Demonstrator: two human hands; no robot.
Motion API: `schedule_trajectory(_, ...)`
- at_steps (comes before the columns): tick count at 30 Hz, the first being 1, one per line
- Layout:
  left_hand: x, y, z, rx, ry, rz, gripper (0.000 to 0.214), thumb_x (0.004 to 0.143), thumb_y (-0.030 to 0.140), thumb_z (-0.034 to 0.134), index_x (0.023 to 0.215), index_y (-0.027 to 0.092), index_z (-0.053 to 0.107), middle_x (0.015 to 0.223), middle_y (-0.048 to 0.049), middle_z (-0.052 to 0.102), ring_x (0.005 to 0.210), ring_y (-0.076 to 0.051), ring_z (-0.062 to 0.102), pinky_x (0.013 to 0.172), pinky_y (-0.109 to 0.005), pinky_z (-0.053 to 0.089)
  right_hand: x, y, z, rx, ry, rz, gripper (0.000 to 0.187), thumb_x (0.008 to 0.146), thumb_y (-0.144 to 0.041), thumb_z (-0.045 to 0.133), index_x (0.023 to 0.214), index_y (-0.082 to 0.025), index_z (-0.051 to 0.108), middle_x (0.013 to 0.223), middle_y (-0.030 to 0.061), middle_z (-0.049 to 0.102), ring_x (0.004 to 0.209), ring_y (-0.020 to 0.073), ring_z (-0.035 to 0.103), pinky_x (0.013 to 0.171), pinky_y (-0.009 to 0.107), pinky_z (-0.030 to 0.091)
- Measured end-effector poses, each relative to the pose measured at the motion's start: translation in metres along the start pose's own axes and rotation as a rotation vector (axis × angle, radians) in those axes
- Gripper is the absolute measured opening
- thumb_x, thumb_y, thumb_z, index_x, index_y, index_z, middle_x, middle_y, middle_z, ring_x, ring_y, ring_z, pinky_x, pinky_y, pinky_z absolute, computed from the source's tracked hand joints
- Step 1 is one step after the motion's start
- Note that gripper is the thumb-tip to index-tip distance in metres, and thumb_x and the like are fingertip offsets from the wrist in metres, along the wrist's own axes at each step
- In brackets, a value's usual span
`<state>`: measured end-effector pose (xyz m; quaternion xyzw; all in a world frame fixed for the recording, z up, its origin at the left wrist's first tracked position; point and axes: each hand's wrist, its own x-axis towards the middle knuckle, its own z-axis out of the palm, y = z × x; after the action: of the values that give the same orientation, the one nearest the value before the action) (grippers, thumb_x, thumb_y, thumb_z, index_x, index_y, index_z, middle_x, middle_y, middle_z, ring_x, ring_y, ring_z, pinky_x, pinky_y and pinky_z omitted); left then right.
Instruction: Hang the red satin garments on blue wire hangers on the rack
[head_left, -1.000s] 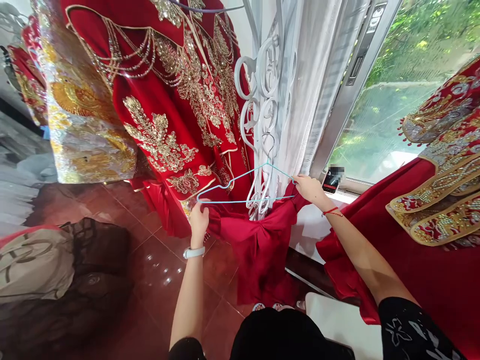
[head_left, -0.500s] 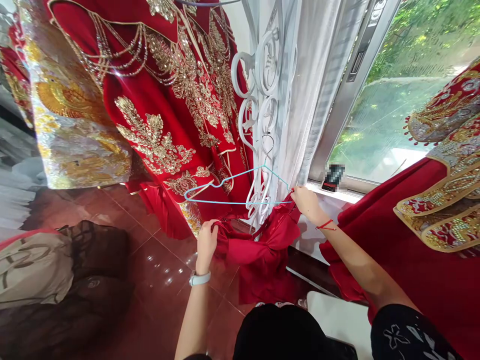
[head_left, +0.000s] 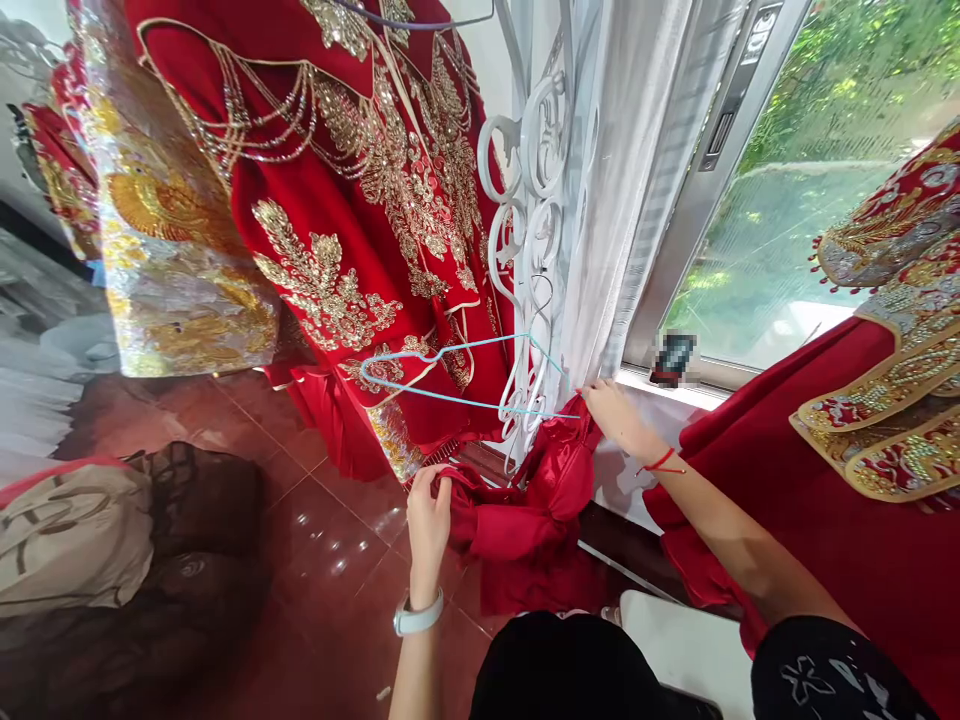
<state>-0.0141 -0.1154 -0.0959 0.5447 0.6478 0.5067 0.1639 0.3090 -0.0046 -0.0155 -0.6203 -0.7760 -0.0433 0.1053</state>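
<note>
A shiny red garment (head_left: pixel 517 530) hangs between my two hands, its opening facing up and its folds falling toward the floor. The left side of that opening is pinched in my left hand (head_left: pixel 430 515), below the hanger. At the right side, my right hand (head_left: pixel 611 412) grips the edge of the garment against the right end of a light-blue hanger (head_left: pixel 442 396). This hanger hangs by its hook in front of a white scrolled metal stand (head_left: pixel 517 240). Its left end is bare, apart from the garment.
A red jacket with gold beading (head_left: pixel 405 190) hangs behind the hanger, beside a white-and-gold garment (head_left: pixel 187 270). On the right are another embroidered red costume (head_left: pixel 817 480) and a window (head_left: pixel 810 220). A blurred small item (head_left: pixel 673 358) lies on the sill. Dark bags (head_left: pixel 195 540) lie at left.
My left hand has moved right and slightly down with its side of the red garment. The hanger's right end has dipped a little. My right hand keeps its grip.
</note>
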Motion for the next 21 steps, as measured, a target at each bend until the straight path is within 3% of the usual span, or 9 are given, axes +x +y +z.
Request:
schedule_trajectory(3,-0.009,0.017,0.003,0.003,-0.014,0.036,0.018,0.088,0.030,0.050,0.086,0.022,0.066,0.094,-0.0071,0.069,0.089,-0.024,0.067,0.086,-0.038,0.053,-0.009,-0.015,-0.004,-0.066,-0.151,0.002,0.035,0.090,0.003,0.041,0.098,-0.011,0.072,0.102,0.0199,0.074,0.094,0.0270,0.071,0.072,0.031,0.047)
schedule_trajectory(6,-0.015,0.028,0.005,0.026,-0.029,0.047,0.014,0.086,0.027,0.051,0.080,0.023,0.063,0.087,-0.0050,0.066,0.082,-0.022,0.064,0.078,-0.034,0.052,-0.007,-0.016,-0.014,0.043,-0.262,-0.022,0.031,0.095,-0.005,0.043,0.081,-0.016,0.069,0.083,0.0134,0.073,0.074,0.0216,0.069,0.068,0.030,0.044)
schedule_trajectory(9,-0.019,0.030,0.004,0.028,-0.025,0.042,0.012,0.085,0.025,0.050,0.076,0.023,0.059,0.083,-0.0034,0.063,0.076,-0.021,0.062,0.074,-0.032,0.050,-0.003,-0.011,-0.014,0.237,-0.271,-0.103,0.038,0.097,-0.014,0.047,0.061,-0.020,0.060,0.066,0.0046,0.065,0.063,0.0157,0.062,0.066,0.027,0.040)
schedule_trajectory(11,-0.023,0.029,0.004,0.017,-0.030,0.042,0.011,0.084,0.024,0.050,0.076,0.023,0.057,0.082,-0.0030,0.063,0.075,-0.020,0.061,0.074,-0.031,0.049,-0.001,-0.010,-0.004,0.379,-0.224,-0.159,0.039,0.096,-0.017,0.048,0.058,-0.020,0.058,0.064,0.0018,0.063,0.061,0.0143,0.059,0.066,0.026,0.041)
schedule_trajectory(14,-0.028,0.029,0.004,0.003,-0.045,0.035,0.010,0.083,0.024,0.050,0.076,0.022,0.057,0.082,-0.0027,0.063,0.076,-0.019,0.061,0.073,-0.030,0.048,-0.001,-0.015,0.020,0.625,-0.079,-0.179,0.028,0.093,-0.026,0.054,0.071,-0.021,0.069,0.073,0.0020,0.069,0.067,0.0165,0.062,0.069,0.028,0.046)
schedule_trajectory(17,-0.031,0.031,0.006,-0.003,-0.048,0.024,0.011,0.083,0.023,0.050,0.076,0.022,0.058,0.081,-0.0027,0.063,0.076,-0.019,0.060,0.073,-0.030,0.047,0.000,-0.027,0.047,0.773,0.124,-0.083,0.021,0.089,-0.037,0.063,0.088,-0.021,0.076,0.086,0.0061,0.073,0.076,0.0201,0.065,0.073,0.031,0.050)
schedule_trajectory(21,-0.034,0.033,0.007,-0.013,-0.065,0.027,0.011,0.083,0.023,0.050,0.077,0.021,0.058,0.083,-0.0031,0.064,0.077,-0.019,0.060,0.072,-0.029,0.047,0.006,-0.043,0.072,0.920,0.331,-0.013,0.033,0.091,-0.048,0.061,0.082,-0.021,0.077,0.087,0.0078,0.068,0.079,0.0208,0.062,0.076,0.034,0.050)
